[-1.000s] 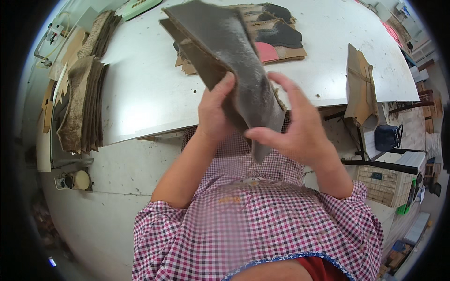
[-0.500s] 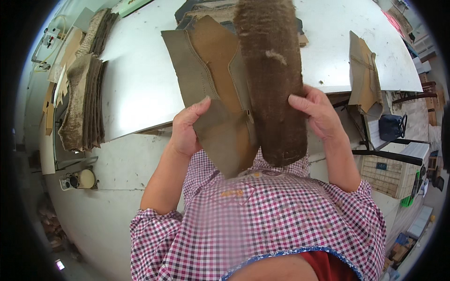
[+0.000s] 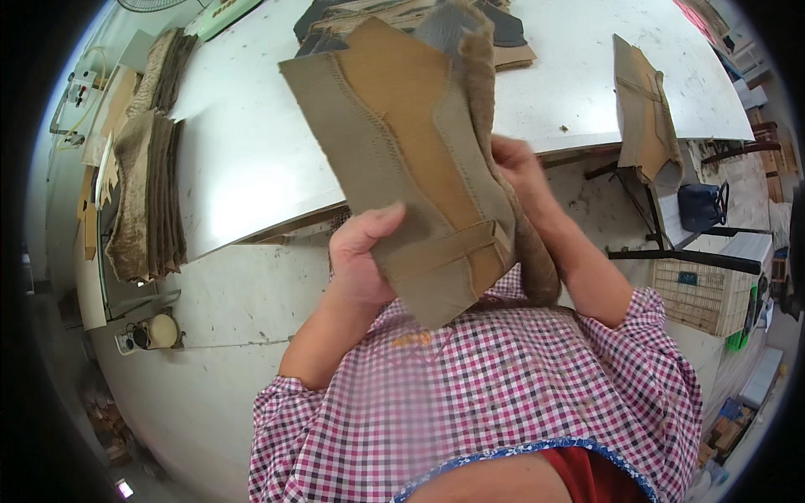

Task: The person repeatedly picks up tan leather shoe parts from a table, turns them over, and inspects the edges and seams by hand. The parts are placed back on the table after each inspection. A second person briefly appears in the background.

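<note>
I hold up a sewn fur panel (image 3: 411, 159) in front of my body. Its olive-grey and tan backing, with stitched seams, faces me. Along the right edge the brown fur side (image 3: 480, 75) shows as a narrow strip. My left hand (image 3: 365, 251) grips the lower left edge, thumb on the backing and fingers hidden beneath. At the right edge my right hand (image 3: 516, 168), slightly blurred, is closed on the fur side, its fingertips partly hidden by the panel.
Similar pieces lie on the white table (image 3: 243, 142): a fur stack (image 3: 147, 197) overhangs the left edge, and a pile (image 3: 377, 21) sits at the back. One tan piece (image 3: 646, 113) hangs over the front edge at right, near a pale plastic crate (image 3: 700, 293).
The fur side has folded back behind the panel, so mostly backing now faces me. My right hand has moved left and up; my left hand has shifted slightly right and down.
</note>
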Demonstrator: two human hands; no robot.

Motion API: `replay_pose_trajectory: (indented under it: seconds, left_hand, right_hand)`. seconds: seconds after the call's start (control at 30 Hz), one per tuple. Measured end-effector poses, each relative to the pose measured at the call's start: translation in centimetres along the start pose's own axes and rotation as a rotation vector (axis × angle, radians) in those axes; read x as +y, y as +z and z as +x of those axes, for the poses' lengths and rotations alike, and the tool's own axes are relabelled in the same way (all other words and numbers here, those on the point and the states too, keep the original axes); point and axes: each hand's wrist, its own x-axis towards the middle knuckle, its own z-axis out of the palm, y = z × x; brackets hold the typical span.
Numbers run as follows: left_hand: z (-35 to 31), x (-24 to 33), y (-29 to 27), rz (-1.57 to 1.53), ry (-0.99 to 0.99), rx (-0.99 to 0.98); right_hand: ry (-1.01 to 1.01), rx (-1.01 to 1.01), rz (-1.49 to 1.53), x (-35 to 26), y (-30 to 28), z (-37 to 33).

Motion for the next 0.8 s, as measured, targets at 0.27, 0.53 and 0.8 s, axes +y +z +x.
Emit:
replay_pose_trajectory:
  seconds: [0.27, 0.53, 0.8]
  left_hand:
    - [0.7, 0.6, 1.6, 0.092, 0.051, 0.057]
    - [1.4, -0.7, 3.2, 0.279, 0.172, 0.092]
    - [0.8, -1.0, 2.2, 0.304, 0.155, 0.095]
  right_hand:
    - [-0.141, 0.128, -0.719, -2.7, -2.3, 2.1]
    - [-0.548, 0.125, -0.746, -7.0, 1.1, -2.4]
    - [-0.156, 0.009, -0.494, -7.8, 1.4, -2.8]
